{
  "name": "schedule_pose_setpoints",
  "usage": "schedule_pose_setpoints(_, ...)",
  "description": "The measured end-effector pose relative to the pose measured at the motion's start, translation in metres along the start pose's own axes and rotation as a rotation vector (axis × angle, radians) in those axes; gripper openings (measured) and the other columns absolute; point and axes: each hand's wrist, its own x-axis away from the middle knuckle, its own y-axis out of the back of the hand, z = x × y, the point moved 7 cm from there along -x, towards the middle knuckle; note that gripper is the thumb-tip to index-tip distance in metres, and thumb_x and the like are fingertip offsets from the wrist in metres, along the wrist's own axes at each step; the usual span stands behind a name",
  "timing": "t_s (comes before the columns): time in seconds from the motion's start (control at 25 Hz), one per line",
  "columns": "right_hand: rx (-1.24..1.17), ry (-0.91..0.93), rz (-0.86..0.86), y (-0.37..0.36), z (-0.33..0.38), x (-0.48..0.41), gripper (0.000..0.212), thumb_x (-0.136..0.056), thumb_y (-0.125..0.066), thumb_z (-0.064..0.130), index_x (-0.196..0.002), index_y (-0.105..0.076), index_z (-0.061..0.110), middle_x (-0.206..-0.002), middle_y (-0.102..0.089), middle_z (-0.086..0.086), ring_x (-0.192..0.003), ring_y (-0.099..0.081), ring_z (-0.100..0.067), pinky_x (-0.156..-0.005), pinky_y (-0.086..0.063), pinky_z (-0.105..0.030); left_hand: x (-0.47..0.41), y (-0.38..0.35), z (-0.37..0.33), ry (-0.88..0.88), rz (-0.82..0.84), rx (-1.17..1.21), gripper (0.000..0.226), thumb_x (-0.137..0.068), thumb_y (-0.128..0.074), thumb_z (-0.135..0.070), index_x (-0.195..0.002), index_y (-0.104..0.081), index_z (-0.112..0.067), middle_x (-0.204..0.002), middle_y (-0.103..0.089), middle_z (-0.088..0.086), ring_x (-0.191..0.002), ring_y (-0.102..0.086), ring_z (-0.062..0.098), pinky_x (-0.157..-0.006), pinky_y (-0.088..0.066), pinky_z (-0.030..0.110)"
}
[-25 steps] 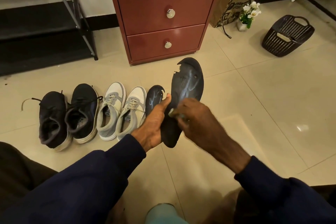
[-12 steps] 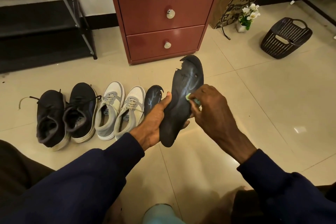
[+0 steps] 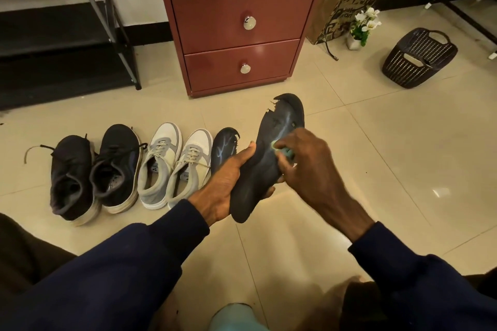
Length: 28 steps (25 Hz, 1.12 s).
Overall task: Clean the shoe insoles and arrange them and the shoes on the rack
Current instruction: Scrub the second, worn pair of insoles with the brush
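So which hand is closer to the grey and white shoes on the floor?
Left. The left hand, gripping the dark insole, is just right of the grey and white shoes; the right hand, pinching a green cloth, is farther right, beyond the insole.

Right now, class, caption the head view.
Left hand holds a torn insole; right hand wipes it with a green cloth.
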Motion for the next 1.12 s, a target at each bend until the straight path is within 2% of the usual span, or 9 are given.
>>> schedule_pose_setpoints(0.12,-0.103,0.171,0.209,-0.020,0.029,0.011,0.019,-0.083,-0.075,0.006,-0.101,-0.076,0.011,-0.096,-0.068,-0.005,-0.088,-0.062,-0.018,-0.078,-0.053,-0.029,-0.003,0.004,0.001,-0.002,0.015,0.000,0.043,-0.101,-0.059,-0.046,-0.128,-0.064,-0.014,-0.104,-0.069,0.012,-0.081,-0.067,0.024,-0.073,-0.056,0.038)
schedule_pose_setpoints(0.28,0.059,-0.036,-0.066,0.011,-0.018,-0.010,0.027,-0.079,-0.080,0.004,-0.105,-0.074,0.007,-0.100,-0.068,-0.012,-0.091,-0.064,-0.027,-0.081,-0.054,-0.033,0.000,0.000,0.002,0.006,0.024,-0.063,0.050,-0.104,-0.053,-0.046,-0.133,-0.061,-0.007,-0.111,-0.072,0.019,-0.087,-0.069,0.032,-0.062,-0.056,0.034)
schedule_pose_setpoints(0.36,0.032,-0.061,-0.038,0.007,-0.012,-0.006,0.027,-0.080,-0.080,0.007,-0.106,-0.074,0.009,-0.101,-0.068,-0.009,-0.091,-0.064,-0.021,-0.081,-0.052,-0.026,0.002,-0.003,0.002,0.005,0.025,-0.068,0.048,-0.104,-0.053,-0.046,-0.130,-0.063,-0.007,-0.109,-0.072,0.018,-0.085,-0.069,0.031,-0.061,-0.055,0.034)
schedule_pose_setpoints(0.48,-0.098,0.124,0.180,-0.015,0.023,0.006,0.019,-0.084,-0.076,0.008,-0.102,-0.076,0.011,-0.097,-0.069,-0.003,-0.087,-0.061,-0.013,-0.078,-0.049,-0.021,0.001,0.001,0.001,-0.006,0.029,-0.042,0.038,-0.102,-0.056,-0.047,-0.112,-0.069,-0.012,-0.095,-0.070,0.013,-0.074,-0.065,0.024,-0.063,-0.051,0.034)
schedule_pose_setpoints(0.6,-0.014,0.025,-0.007,0.005,-0.007,-0.009,0.019,-0.082,-0.075,0.004,-0.100,-0.075,0.007,-0.097,-0.068,-0.010,-0.089,-0.062,-0.022,-0.079,-0.053,-0.032,0.002,0.000,0.001,0.004,0.028,-0.061,0.045,-0.104,-0.052,-0.047,-0.123,-0.066,-0.009,-0.107,-0.072,0.018,-0.084,-0.068,0.030,-0.063,-0.054,0.034)
schedule_pose_setpoints(0.72,0.082,-0.082,-0.076,0.012,-0.018,-0.006,0.031,-0.076,-0.081,0.002,-0.105,-0.073,0.007,-0.101,-0.068,-0.012,-0.092,-0.065,-0.026,-0.082,-0.053,-0.031,0.003,-0.002,0.006,0.027,0.023,-0.058,0.049,-0.103,-0.054,-0.046,-0.132,-0.063,-0.007,-0.117,-0.072,0.020,-0.097,-0.069,0.036,-0.070,-0.057,0.039)
schedule_pose_setpoints(0.88,-0.101,0.144,0.216,-0.021,0.025,0.011,0.022,-0.082,-0.078,0.007,-0.104,-0.075,0.011,-0.099,-0.069,-0.005,-0.089,-0.064,-0.017,-0.080,-0.055,-0.028,0.002,0.005,0.007,0.044,0.028,0.061,0.042,-0.103,-0.058,-0.042,-0.132,-0.061,-0.012,-0.106,-0.073,0.013,-0.086,-0.071,0.027,-0.080,-0.055,0.045)
schedule_pose_setpoints(1.04,0.033,0.038,-0.023,0.008,-0.008,-0.005,0.028,-0.074,-0.081,0.000,-0.100,-0.074,0.007,-0.098,-0.070,-0.012,-0.089,-0.066,-0.028,-0.080,-0.057,-0.036,0.003,0.000,0.006,0.044,0.069,0.063,0.048,-0.106,-0.049,-0.042,-0.140,-0.057,-0.009,-0.125,-0.069,0.019,-0.102,-0.070,0.035,-0.087,-0.055,0.048)
schedule_pose_setpoints(1.12,-0.024,0.001,0.018,0.004,-0.005,-0.001,0.028,-0.076,-0.081,0.004,-0.102,-0.074,0.011,-0.101,-0.069,-0.008,-0.090,-0.066,-0.022,-0.080,-0.058,-0.035,0.005,-0.003,0.004,0.035,0.057,0.090,0.051,-0.106,-0.048,-0.043,-0.147,-0.054,-0.012,-0.127,-0.069,0.017,-0.104,-0.070,0.033,-0.093,-0.053,0.052)
